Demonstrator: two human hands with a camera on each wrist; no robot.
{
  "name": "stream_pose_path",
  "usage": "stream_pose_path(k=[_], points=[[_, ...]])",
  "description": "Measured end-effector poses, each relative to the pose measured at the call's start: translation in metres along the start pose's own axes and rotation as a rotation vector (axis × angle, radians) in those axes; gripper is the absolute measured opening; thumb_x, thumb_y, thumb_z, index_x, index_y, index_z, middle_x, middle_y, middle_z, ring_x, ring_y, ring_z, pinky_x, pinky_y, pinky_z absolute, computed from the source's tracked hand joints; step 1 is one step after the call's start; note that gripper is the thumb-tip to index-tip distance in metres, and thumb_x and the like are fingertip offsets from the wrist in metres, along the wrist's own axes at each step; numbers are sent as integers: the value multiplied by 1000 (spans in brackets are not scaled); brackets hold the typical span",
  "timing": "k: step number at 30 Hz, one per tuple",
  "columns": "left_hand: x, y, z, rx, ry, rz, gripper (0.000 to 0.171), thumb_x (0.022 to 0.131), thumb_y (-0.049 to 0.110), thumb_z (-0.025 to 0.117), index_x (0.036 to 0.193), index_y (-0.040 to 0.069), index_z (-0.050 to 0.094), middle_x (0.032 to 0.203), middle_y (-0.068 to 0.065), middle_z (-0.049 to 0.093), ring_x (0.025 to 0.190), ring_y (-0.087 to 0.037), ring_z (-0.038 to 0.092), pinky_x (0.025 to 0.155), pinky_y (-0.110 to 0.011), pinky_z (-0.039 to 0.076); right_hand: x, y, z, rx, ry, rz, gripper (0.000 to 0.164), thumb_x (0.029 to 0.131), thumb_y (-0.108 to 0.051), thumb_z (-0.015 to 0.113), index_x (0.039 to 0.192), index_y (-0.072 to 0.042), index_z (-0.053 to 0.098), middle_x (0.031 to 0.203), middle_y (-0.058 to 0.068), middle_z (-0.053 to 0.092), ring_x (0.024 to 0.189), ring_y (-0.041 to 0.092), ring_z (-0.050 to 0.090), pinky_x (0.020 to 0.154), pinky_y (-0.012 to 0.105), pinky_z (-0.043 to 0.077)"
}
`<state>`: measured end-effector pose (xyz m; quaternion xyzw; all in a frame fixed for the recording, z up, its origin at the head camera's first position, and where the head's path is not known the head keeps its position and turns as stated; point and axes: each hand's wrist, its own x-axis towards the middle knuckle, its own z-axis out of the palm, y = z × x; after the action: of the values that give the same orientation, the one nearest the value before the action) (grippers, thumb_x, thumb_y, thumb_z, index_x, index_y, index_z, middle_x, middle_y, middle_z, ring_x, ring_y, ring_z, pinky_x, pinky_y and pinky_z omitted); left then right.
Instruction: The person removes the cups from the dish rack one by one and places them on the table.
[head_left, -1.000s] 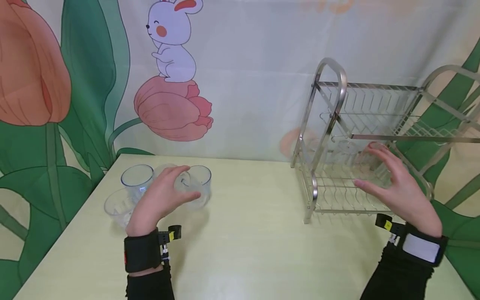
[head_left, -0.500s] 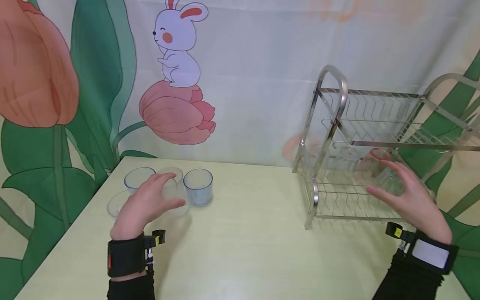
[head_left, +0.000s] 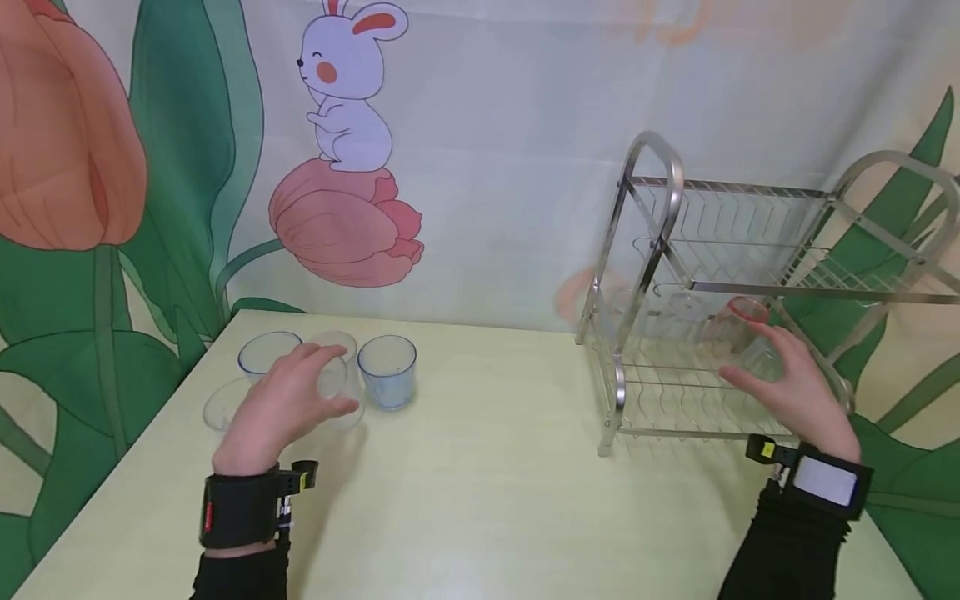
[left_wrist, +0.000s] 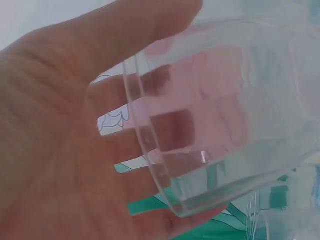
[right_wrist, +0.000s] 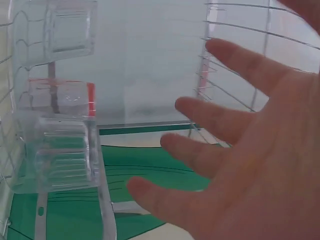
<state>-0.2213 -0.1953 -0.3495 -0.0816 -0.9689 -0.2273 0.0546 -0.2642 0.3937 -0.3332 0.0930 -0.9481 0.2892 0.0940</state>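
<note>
My left hand point(head_left: 281, 400) holds a clear glass point(left_wrist: 220, 115), tilted, between thumb and fingers, at the left of the table. Beside it, a blue-tinted glass point(head_left: 388, 375) stands on the table. A blue-rimmed glass point(head_left: 262, 354) and another clear glass point(head_left: 225, 406) are partly hidden by this hand. At the rack's lower tier, my right hand point(head_left: 795, 400) has its fingers spread and holds nothing. Near its fingertips, apart from them, sit a glass with a red edge point(right_wrist: 62, 97), a ribbed clear glass point(right_wrist: 65, 155) and a clear glass with a squarish base point(right_wrist: 70, 32).
A two-tier metal dish rack point(head_left: 660, 431) stands at the table's right, its upper shelf point(head_left: 825, 289) overhanging the right hand's fingers. The pale table point(head_left: 495, 483) spreads between both hands. Behind hangs a printed cloth point(head_left: 487, 167) with tulips and a rabbit.
My left hand has moved left and slightly down with the clear glass, away from the blue-tinted glass. My right hand has drawn back from the red-edged glass, whose edge now shows.
</note>
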Motion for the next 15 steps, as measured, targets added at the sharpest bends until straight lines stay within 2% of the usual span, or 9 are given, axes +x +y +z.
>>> stream_pose_path(k=[8,12,15], points=[[-5,-1,3,-15,0,18,71,83,27,79,142,4,47,141,-29,40,126,-49,40,95,-68,38,21,26,-1,-95,43,41,77,97,-43,59,148,6,30,152,37,14,139,57,6,100,77,13],[-3,-2,2,-15,-12,18,69,84,24,78,142,3,47,143,-30,37,127,-50,37,96,-68,37,26,37,2,-91,57,70,74,98,-42,57,147,6,30,150,39,18,138,58,4,102,75,8],[-1,-2,2,-12,-24,14,69,84,23,78,141,2,47,142,-29,38,126,-50,39,96,-67,37,29,43,5,-77,36,107,78,98,-46,55,148,6,28,150,41,12,137,59,1,101,77,7]])
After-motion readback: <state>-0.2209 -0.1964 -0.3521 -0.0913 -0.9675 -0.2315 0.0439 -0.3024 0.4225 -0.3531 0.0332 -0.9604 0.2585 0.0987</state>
